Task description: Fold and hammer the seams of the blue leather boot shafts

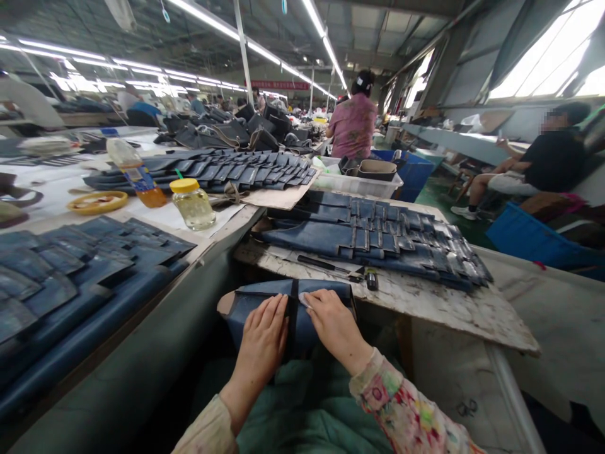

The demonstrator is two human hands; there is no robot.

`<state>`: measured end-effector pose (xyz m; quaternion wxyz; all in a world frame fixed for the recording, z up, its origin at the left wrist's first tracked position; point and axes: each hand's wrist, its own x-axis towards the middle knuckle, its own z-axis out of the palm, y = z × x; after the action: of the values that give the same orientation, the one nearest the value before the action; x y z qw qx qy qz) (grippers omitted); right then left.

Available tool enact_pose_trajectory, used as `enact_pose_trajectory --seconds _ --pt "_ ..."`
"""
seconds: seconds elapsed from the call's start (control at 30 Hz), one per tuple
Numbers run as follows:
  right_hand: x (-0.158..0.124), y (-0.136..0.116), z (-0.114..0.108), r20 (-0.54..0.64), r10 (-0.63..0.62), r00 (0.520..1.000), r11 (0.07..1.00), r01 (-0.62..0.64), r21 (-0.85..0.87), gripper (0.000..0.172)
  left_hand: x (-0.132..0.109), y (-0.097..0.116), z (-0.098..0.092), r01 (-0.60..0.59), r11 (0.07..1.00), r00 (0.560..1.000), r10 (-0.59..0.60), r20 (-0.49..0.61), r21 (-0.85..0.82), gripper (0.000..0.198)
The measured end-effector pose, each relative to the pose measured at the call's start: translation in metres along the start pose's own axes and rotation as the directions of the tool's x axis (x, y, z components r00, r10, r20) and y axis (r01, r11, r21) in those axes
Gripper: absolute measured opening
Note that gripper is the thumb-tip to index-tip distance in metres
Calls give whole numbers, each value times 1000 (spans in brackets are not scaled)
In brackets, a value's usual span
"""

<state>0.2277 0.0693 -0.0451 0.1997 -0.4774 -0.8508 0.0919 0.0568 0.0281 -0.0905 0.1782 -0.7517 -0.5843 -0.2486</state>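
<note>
The left hand (265, 325) lies flat, fingers extended side by side, on a folded blue piece (307, 331); the right hand (329, 315) touches it too, fingers bent, though whether that one grips or merely presses, I cannot tell. Beyond them stretches a scuffed board (449, 312), bearing overlapping blue panels (326, 236). The blue piece sits on the board's near side, above green cloth (302, 394), its underside lost in shadow. A black strip (293, 321) runs between the hands. Something pale (304, 300) at the right fingertips is too small to identify.
</note>
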Motion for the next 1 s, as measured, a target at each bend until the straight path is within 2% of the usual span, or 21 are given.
enact_pose_trajectory --seconds 0.17,0.57,0.63,0.73,0.8,0.9,1.0 --pt "-1 2 -7 15 -3 1000 996 2 86 27 8 3 -3 38 999 997 -37 63 -23 40" --pt "4 6 -9 92 -58 994 987 43 157 27 4 -1 -6 14 999 998 -12 63 -44 34" --pt "8 5 -13 128 -68 989 985 47 165 27 11 1 -8 29 998 995 -23 94 -62 31" --pt "15 4 -21 182 -125 975 981 94 168 24 24 2 -12 66 989 980 -40 196 -129 25" --pt "19 3 -25 214 -157 964 983 131 132 23 30 2 -15 72 979 969 -24 245 -188 23" --pt "22 5 -25 240 -166 957 984 146 98 24 31 -3 -18 44 969 968 19 251 -244 23" --pt "24 10 -22 239 -163 957 971 113 209 25 27 -9 -16 11 967 972 50 228 -256 26"
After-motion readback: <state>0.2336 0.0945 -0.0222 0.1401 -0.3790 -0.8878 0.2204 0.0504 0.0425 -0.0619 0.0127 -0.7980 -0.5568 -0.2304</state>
